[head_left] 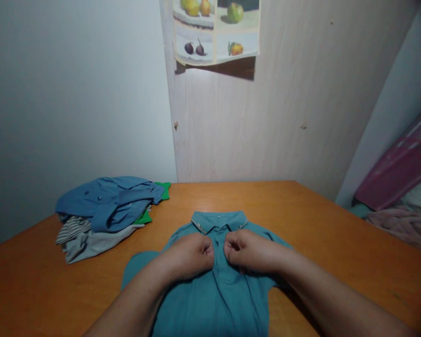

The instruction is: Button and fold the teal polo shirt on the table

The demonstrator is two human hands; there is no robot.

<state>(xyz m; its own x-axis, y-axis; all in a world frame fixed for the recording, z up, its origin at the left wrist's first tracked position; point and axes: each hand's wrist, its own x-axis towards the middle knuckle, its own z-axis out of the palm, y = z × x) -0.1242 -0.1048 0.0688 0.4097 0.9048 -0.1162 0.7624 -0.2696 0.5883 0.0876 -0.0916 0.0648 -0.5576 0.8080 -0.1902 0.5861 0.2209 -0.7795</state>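
A teal polo shirt [214, 299] lies flat, front up, on the orange wooden table [319, 234], its collar pointing away from me. My left hand [191, 255] is closed in a pinch on the shirt's placket just below the collar, on the left side. My right hand [247, 250] is closed the same way on the right side of the placket. The two hands sit close together, knuckles almost touching, and both forearms rest over the shirt's body.
A pile of clothes [105, 213] lies at the table's back left: a blue shirt on top, green and grey striped pieces beneath. A fruit poster [215, 30] hangs on the wooden panel behind. Pink bedding [400, 173] lies off the table's right.
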